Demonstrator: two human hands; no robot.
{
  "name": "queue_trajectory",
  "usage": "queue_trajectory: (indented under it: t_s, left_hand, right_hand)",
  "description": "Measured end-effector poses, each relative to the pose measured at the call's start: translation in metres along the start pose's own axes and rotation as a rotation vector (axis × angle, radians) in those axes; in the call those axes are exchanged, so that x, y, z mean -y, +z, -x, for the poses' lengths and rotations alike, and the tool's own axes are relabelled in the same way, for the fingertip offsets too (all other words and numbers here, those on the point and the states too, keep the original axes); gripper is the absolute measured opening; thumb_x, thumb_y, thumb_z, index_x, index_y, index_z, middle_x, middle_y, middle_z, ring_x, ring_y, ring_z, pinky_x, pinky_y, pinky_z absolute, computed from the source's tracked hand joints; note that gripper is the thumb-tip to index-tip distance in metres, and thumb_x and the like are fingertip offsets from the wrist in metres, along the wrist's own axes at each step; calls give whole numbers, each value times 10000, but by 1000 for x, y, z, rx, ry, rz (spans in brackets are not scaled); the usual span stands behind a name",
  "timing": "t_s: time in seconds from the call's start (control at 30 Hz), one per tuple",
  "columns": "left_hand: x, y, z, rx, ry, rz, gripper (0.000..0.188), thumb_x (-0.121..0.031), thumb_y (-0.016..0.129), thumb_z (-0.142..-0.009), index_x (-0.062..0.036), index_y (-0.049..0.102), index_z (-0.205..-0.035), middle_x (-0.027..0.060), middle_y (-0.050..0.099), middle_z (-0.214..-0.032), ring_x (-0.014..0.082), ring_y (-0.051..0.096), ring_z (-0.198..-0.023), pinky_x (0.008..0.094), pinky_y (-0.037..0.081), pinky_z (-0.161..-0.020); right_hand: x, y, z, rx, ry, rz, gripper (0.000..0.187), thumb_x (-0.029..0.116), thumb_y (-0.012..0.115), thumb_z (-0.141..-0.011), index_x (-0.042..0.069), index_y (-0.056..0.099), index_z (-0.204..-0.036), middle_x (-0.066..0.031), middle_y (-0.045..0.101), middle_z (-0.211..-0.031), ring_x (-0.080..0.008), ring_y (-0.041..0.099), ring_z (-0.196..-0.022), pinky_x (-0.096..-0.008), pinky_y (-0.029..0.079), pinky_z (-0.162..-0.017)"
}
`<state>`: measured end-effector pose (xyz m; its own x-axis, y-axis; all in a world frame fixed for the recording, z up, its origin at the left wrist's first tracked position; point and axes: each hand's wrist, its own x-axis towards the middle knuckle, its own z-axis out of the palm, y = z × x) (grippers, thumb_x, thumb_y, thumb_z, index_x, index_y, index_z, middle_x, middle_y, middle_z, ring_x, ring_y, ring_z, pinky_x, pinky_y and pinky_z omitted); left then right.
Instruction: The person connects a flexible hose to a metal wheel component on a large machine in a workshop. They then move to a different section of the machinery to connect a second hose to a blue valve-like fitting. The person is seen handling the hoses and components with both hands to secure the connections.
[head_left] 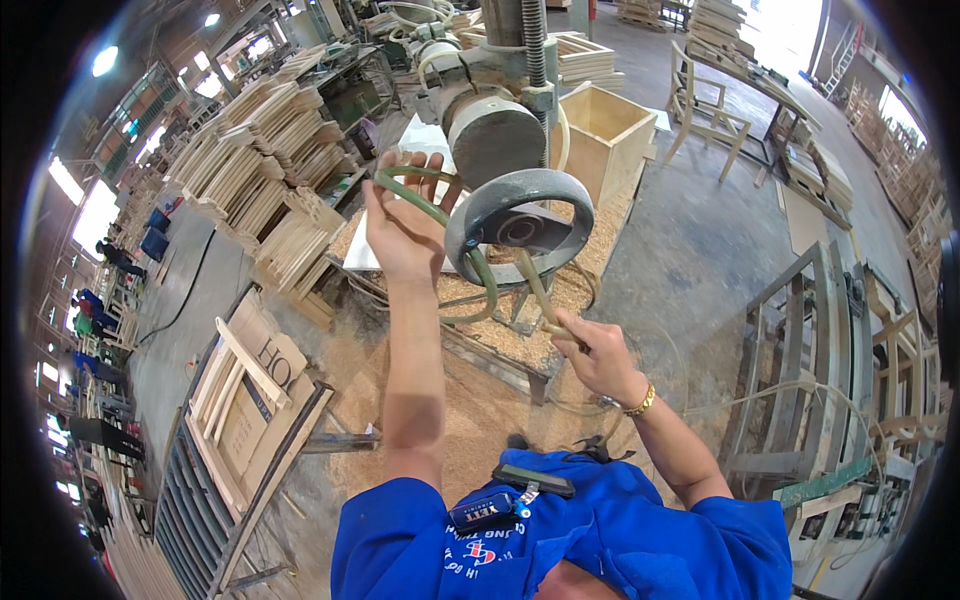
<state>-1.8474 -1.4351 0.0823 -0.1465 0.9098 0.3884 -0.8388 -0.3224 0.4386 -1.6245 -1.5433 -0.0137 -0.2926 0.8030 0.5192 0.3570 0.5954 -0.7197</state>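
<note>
My left hand (408, 225) is raised beside the machine, palm up with its fingers apart. A green hose (415, 200) passes across its fingers; whether they touch it I cannot tell. The hose bends down past a grey handwheel (575, 215) on the machine's front. Closed in my right hand (603, 358) is a thin tan rod (537, 290), slanting up toward the wheel's lower rim. A round grey motor-like housing (496, 140) sits just behind the wheel. Below it, the machine's base (505, 335) is covered with wood shavings.
Wooden parts are stacked at left (265, 150). A plywood box (603, 135) stands behind the machine, with a chair frame (705, 105) farther right. A rack (250, 430) with cardboard is near left; metal frames (800, 350) stand at right. A thin hose (800, 388) trails across the right side.
</note>
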Motion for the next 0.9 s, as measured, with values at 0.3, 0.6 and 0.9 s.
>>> queue_trajectory:
  t_s: [0.3,0.6,0.9]
  left_hand:
    - [47,-31,-8,246,-140,-163,215,-132,515,-906,-21,542,-1088,93,631,-938,153,628,-815,244,524,-680]
    - [-39,-27,-62,-82,292,-560,98,-87,486,-920,5,498,-953,72,509,-716,212,560,-607,363,502,-573]
    - [-113,73,-56,480,375,-302,405,-232,554,-850,51,483,-1131,18,479,-788,151,482,-815,310,392,-815]
  right_hand:
    - [41,-22,-58,169,309,-27,282,183,602,-830,23,611,-1061,-123,618,-671,-240,587,-533,-323,446,-523]
    - [-9,-31,8,177,248,-75,221,154,650,-805,8,630,-970,-155,579,-673,-199,547,-544,-304,429,-539]
    - [16,-3,-36,7,139,-84,226,165,649,-817,-1,646,-970,-166,598,-672,-225,541,-530,-324,425,-533]
